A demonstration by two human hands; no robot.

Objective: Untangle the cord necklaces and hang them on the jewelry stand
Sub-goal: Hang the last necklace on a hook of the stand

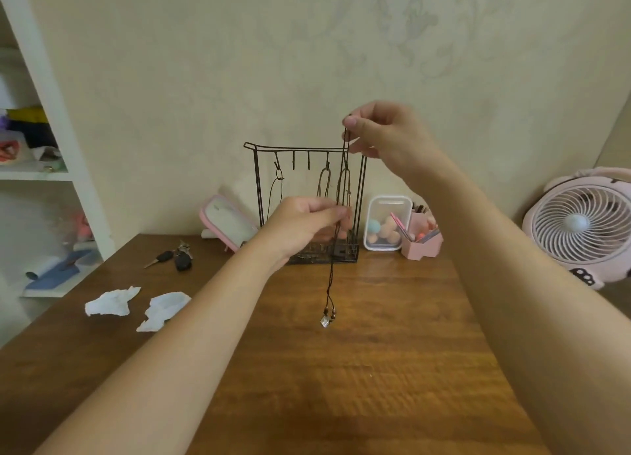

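1. Cord necklace point(330, 277) hangs straight down in front of the jewelry stand point(256, 181), with its pendant point(325, 320) dangling above the wooden table point(375, 369).
2. Right hand point(386, 137) pinches the cord's top end, level with the stand's top bar.
3. Left hand point(304, 222) pinches the same cord lower down.
4. Other necklaces point(322, 181) hang from the stand's hooks.

Glossy wooden table point(375, 369), thin black wire stand point(300, 149), crumpled paper tissues point(112, 302)
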